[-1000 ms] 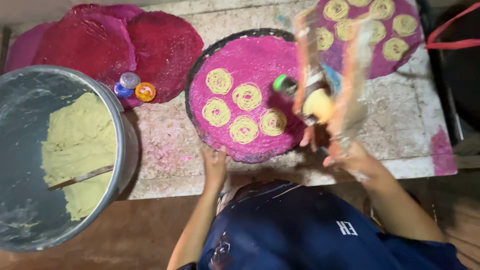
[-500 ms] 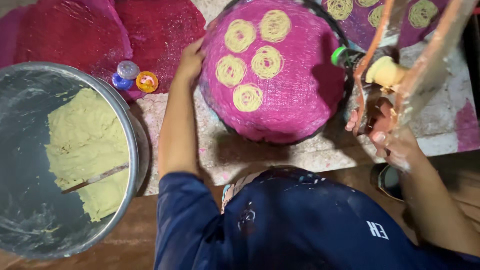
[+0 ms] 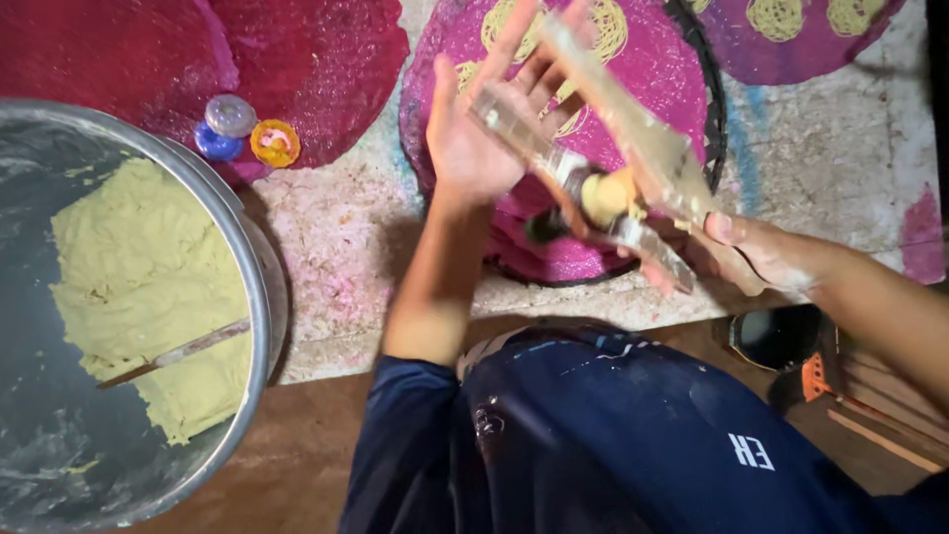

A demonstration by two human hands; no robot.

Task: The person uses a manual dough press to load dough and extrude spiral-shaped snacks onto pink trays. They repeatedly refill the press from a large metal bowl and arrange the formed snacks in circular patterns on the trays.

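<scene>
My left hand is raised with fingers spread, its palm flat against one long handle of a wooden dough press. My right hand grips the ends of the press handles at the right. The press barrel shows a plug of yellow dough and hangs tilted over the near edge of a round pink mat on a dark ring. Several pale noodle coils lie on the mat, partly hidden by my hand and the press.
A big steel basin at the left holds yellow dough and a wooden stick. Small blue and orange caps lie by dark red mats. Another pink mat with coils is at the top right.
My left hand left the pink mat's edge and rose to the press handle. The press swung left, from beside the mat to over its near edge.
</scene>
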